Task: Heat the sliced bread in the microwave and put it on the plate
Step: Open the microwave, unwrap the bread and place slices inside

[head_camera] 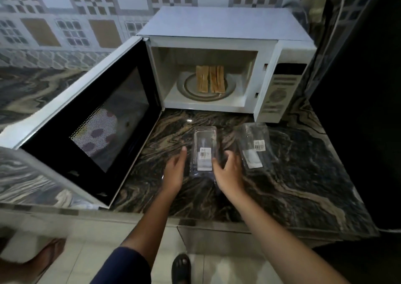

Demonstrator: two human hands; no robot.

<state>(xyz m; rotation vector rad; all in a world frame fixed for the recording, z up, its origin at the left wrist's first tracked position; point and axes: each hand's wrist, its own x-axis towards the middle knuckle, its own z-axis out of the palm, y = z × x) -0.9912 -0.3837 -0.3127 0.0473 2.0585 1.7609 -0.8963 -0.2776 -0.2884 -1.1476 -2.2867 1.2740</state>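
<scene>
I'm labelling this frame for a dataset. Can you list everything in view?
microwave: one, white, on the counter against the wall
microwave door: one, white frame with black window, swung open to the left
bread slices: several, brown, on the turntable inside
turntable: one, pale, on the microwave floor
clear pack: one, transparent with barcode label, in front of the microwave
second clear pack: one, transparent with label, to its right
counter: one, dark marbled
wall tiles: many, white and brown, behind
left hand: fingers straight, left of the clear pack
right hand: at the clear pack's right edge, grip unclear
sandalled foot: one, black sandal, on the floor
</scene>
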